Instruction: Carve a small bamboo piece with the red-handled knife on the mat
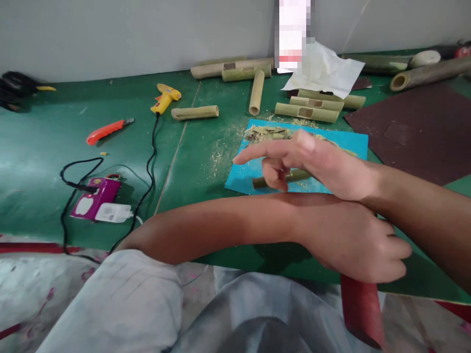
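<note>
My left hand (353,240) reaches across from the left with its fingers curled around a thick red cylinder (362,309), which sticks out below the fist. Just above it, my right hand (309,159) comes from the right, its index finger stretched left, other fingers bent and nothing visible in it. The right wrist lies close over the back of the left hand. Behind the right hand, a blue sheet (239,179) carries shavings (270,132) and a dark bamboo piece (260,182), partly covered by the fingers.
Cut bamboo tubes (307,112) lie along the back near white paper (324,71). To the left are a yellow glue gun (166,99) with a black cord, an orange cutter (106,132) and a purple power device (106,191). Brown sheet (415,132) lies right on the green table (206,162).
</note>
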A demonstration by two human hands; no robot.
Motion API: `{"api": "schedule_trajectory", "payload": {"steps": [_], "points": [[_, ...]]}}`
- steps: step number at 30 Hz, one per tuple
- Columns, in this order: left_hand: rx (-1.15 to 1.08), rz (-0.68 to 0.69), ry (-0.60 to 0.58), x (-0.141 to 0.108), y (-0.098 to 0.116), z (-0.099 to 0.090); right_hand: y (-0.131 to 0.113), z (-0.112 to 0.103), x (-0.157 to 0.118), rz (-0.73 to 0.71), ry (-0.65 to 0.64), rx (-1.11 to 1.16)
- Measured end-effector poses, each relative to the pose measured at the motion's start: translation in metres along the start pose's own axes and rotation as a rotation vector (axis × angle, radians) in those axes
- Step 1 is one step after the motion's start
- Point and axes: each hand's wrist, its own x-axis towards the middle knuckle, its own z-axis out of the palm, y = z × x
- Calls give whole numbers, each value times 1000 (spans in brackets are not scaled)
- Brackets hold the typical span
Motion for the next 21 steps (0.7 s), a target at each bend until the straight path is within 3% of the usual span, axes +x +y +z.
{"api": "schedule_trajectory", "payload": {"steps": [3, 5, 8, 11, 13, 16, 19, 21], "points": [[-6, -104, 2, -13, 3, -9, 11, -12, -3, 67, 210, 120], [73, -146, 147, -30, 6, -9, 24, -22, -8, 126, 473, 44], [162, -235, 427, -60, 9, -4, 43, -29, -20, 227, 716, -135], [50, -464, 740, -85, 14, 0, 58, -25, -32, 234, 718, -340], [-20, -706, 886, -97, 17, 2, 67, -19, -37, 170, 661, -413], [-108, -975, 904, -107, 17, 10, 79, -11, -42, 86, 583, -517], [-217, -1032, 999, -111, 12, 23, 86, -6, -42, 86, 486, -637], [-298, -980, 1050, -111, 8, 33, 89, -5, -42, 106, 422, -698]]}}
